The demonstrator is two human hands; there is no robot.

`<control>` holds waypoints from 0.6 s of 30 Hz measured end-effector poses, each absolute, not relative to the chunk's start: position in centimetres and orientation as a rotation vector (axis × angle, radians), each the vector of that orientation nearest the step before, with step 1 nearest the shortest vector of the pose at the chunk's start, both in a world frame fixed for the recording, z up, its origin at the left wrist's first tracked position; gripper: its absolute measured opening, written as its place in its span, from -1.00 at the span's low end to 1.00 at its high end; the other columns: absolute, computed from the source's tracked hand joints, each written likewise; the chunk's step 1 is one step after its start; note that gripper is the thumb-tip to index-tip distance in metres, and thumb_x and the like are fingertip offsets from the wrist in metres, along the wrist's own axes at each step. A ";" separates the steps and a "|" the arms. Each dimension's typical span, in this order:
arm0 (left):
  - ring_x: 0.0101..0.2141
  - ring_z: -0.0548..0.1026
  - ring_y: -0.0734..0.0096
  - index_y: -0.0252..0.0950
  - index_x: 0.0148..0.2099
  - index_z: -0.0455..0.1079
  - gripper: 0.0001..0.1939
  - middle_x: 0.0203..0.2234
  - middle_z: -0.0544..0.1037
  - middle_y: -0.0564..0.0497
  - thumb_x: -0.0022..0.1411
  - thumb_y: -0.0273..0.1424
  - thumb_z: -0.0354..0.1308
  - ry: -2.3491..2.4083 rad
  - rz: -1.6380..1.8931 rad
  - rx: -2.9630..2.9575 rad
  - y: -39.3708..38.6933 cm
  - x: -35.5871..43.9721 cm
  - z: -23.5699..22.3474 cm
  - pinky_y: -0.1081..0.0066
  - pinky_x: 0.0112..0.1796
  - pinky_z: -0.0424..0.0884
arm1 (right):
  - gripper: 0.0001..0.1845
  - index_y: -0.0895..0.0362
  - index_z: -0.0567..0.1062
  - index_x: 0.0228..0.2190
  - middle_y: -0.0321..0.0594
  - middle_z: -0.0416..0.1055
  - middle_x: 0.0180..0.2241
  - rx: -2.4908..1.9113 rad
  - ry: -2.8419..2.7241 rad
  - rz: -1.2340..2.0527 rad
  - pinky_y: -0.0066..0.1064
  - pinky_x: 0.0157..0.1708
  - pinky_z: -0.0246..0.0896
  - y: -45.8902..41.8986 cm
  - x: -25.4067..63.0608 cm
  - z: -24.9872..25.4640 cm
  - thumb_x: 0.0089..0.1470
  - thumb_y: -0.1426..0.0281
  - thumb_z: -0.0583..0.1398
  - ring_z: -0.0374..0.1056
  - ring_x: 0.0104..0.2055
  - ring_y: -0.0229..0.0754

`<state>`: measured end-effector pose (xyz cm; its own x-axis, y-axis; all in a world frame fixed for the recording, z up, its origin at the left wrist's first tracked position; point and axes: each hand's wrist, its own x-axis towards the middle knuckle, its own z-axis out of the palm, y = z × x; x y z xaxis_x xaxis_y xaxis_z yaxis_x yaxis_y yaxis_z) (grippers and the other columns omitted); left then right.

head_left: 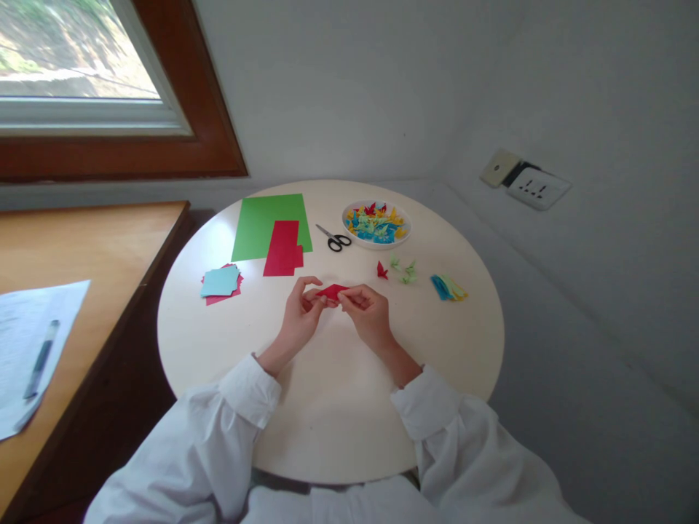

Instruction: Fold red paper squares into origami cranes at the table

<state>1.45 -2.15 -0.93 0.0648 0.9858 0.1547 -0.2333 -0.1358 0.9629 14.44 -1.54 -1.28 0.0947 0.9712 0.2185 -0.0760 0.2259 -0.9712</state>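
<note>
A small folded piece of red paper is held just above the round table between my two hands. My left hand pinches its left end, with the index finger arched above. My right hand grips the right end between thumb and fingers. The lower edge of the paper is partly hidden by my fingertips. Beyond my right hand lie a red paper crane and several pale green folded cranes. Further back, a white dish holds many small folded papers in red, yellow, blue and green.
Black-handled scissors lie left of the dish. Red paper strips overlap a green sheet. Light blue squares sit stacked over red ones at left. Blue and yellow folded papers lie at right on the round table.
</note>
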 end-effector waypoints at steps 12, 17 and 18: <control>-0.39 0.48 0.38 -0.38 -0.33 0.43 -0.73 -0.43 0.53 -0.06 -0.03 -0.27 0.25 1.064 1.297 1.191 -1.7 1.6 -1.3 0.33 -0.28 0.41 | -0.88 0.13 0.47 -0.54 -0.26 0.47 -0.51 -1.011 -1.269 1.022 -0.40 -0.40 0.36 -1.7 14.5 -1.9 -0.14 0.33 0.25 0.41 -0.45 -0.24; -0.41 0.46 0.40 -0.38 -0.36 0.45 -0.77 -0.47 0.53 -0.04 -0.04 -0.31 0.25 1.077 1.298 1.165 -1.7 1.6 -1.2 0.37 -0.32 0.40 | -0.87 0.13 0.48 -0.51 -0.24 0.48 -0.50 -1.020 -1.324 0.985 -0.41 -0.41 0.36 -1.7 14.5 -2.1 -0.11 0.31 0.23 0.42 -0.45 -0.23; -0.43 0.46 0.40 -0.38 -0.37 0.45 -0.78 -0.48 0.53 -0.04 -0.04 -0.31 0.25 1.078 1.300 1.162 -1.7 1.6 -1.2 0.38 -0.33 0.39 | -0.87 0.12 0.47 -0.51 -0.25 0.48 -0.50 -1.022 -1.330 0.984 -0.41 -0.42 0.36 -1.7 14.5 -2.1 -0.11 0.31 0.23 0.42 -0.45 -0.23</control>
<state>1.62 -1.70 -1.24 0.0087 0.9983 0.0583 -0.1277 -0.0567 0.9902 14.49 -1.73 -2.12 0.0115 0.9619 0.2732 0.0199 0.2730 -0.9618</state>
